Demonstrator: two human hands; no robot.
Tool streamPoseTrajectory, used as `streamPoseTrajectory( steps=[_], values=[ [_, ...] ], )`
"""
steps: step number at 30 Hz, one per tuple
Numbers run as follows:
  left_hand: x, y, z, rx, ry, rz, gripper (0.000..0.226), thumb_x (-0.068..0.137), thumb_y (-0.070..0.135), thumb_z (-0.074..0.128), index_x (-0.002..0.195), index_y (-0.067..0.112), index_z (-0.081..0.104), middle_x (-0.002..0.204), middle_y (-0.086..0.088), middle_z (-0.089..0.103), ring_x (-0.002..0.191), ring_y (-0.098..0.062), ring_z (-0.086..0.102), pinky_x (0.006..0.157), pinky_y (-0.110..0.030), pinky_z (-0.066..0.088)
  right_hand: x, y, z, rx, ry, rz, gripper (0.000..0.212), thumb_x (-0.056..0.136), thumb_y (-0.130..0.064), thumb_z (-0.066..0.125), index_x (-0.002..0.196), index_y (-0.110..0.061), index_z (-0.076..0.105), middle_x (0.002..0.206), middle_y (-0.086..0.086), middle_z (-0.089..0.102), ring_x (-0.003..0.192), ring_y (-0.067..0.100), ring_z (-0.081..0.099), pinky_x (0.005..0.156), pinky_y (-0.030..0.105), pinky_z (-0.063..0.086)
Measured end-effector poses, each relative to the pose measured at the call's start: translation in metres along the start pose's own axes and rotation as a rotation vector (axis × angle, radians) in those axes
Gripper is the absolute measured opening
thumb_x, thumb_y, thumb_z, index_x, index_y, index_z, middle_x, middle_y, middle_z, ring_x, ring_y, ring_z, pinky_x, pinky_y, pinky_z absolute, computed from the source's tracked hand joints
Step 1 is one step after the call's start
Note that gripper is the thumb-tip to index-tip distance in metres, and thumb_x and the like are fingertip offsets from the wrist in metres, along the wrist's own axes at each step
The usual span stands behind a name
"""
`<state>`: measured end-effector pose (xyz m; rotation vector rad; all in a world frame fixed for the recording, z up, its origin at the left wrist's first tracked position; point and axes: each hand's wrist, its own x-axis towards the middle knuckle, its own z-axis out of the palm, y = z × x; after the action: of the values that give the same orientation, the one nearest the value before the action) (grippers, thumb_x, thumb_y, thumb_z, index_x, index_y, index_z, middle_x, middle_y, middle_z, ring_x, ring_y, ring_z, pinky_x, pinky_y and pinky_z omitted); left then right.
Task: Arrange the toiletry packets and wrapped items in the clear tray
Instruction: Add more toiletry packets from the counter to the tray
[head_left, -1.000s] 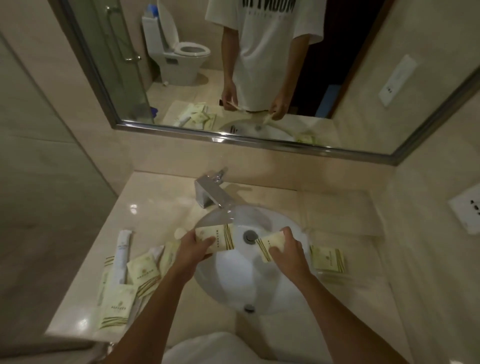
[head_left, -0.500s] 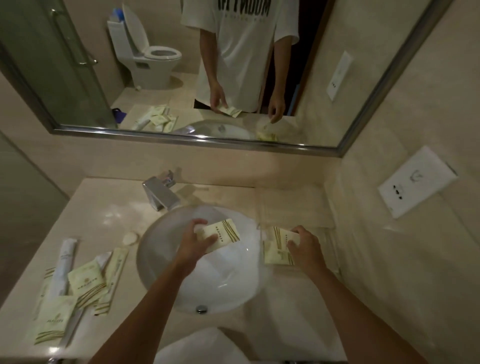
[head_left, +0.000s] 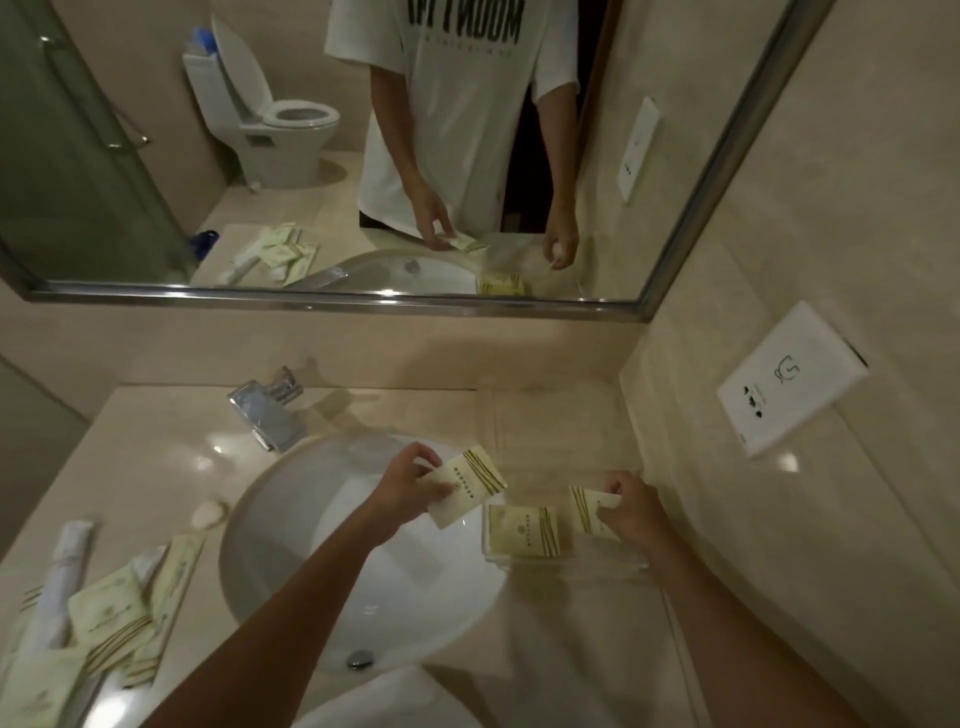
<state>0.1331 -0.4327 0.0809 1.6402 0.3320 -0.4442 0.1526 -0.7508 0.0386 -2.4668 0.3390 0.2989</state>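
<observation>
Scanning left: we see loose packets (head_left: 111, 618) heaped on the counter (head_left: 156, 447).
Left hand (head_left: 402, 488): we pinch a striped packet (head_left: 467, 486) above the sink (head_left: 363, 561).
Tray (head_left: 571, 564): one flat packet (head_left: 524, 530) lies inside.
Right hand (head_left: 631, 512): fingers curled round another packet (head_left: 589, 508), over the tray.

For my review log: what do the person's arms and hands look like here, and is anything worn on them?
Both forearms are bare from the frame's bottom edge to the wrist. The left hand and right hand are bare too: no gloves, and no watch, ring or bracelet that I can see. The mirror shows a white short-sleeved T-shirt with dark lettering.
</observation>
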Motion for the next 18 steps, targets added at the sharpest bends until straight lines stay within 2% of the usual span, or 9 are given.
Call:
streamPoseTrajectory(
  steps=[3, 9, 12, 14, 18],
  values=[
    [0.01, 0.003, 0.009, 0.076, -0.032, -0.027, 0.028, 0.079, -0.002, 0.068, 0.093, 0.011, 0.049, 0.105, -0.025, 0.061, 0.096, -0.04, 0.063, 0.08, -0.05, 0.054, 0.01, 0.015, 0.005, -0.052, -0.085, -0.004, 0.025, 0.07, -0.002, 0.072, 0.091, -0.012, 0.062, 0.096, 0.01, 0.065, 0.087, 0.027, 0.061, 0.073, 0.03, 0.048],
    [0.027, -0.006, 0.018, 0.259, -0.038, -0.059, 0.025, 0.072, 0.026, 0.072, 0.092, 0.032, 0.057, 0.098, -0.003, 0.07, 0.089, -0.024, 0.07, 0.077, -0.047, 0.06, 0.019, 0.033, 0.019, -0.092, -0.109, -0.008, 0.033, 0.074, 0.004, 0.065, 0.099, -0.016, 0.064, 0.109, 0.01, 0.061, 0.091, 0.022, 0.057, 0.07, 0.021, 0.038],
    [0.028, -0.003, 0.024, 0.278, -0.048, -0.082, 0.021, 0.082, 0.015, 0.068, 0.099, 0.021, 0.057, 0.101, -0.007, 0.068, 0.09, -0.024, 0.069, 0.078, -0.043, 0.06, 0.023, 0.036, 0.027, -0.108, -0.11, -0.02, 0.033, 0.076, 0.002, 0.066, 0.105, -0.014, 0.063, 0.111, 0.011, 0.056, 0.095, 0.024, 0.057, 0.072, 0.024, 0.042],
    [0.031, -0.003, 0.027, 0.286, -0.049, -0.093, 0.02, 0.084, 0.01, 0.065, 0.101, 0.016, 0.056, 0.102, -0.01, 0.067, 0.091, -0.024, 0.068, 0.077, -0.04, 0.061, 0.025, 0.038, 0.033, -0.135, -0.128, -0.042, 0.033, 0.077, 0.0, 0.068, 0.106, -0.014, 0.064, 0.11, 0.011, 0.052, 0.101, 0.026, 0.056, 0.08, 0.028, 0.045],
    [0.034, -0.003, 0.033, 0.287, -0.052, -0.091, 0.018, 0.087, 0.008, 0.062, 0.103, 0.01, 0.055, 0.103, -0.012, 0.065, 0.091, -0.024, 0.067, 0.072, -0.032, 0.059, 0.026, 0.041, 0.042, -0.184, -0.165, -0.054, 0.033, 0.077, -0.007, 0.07, 0.109, -0.013, 0.063, 0.102, 0.003, 0.041, 0.108, 0.027, 0.05, 0.09, 0.026, 0.041]
  ],
)
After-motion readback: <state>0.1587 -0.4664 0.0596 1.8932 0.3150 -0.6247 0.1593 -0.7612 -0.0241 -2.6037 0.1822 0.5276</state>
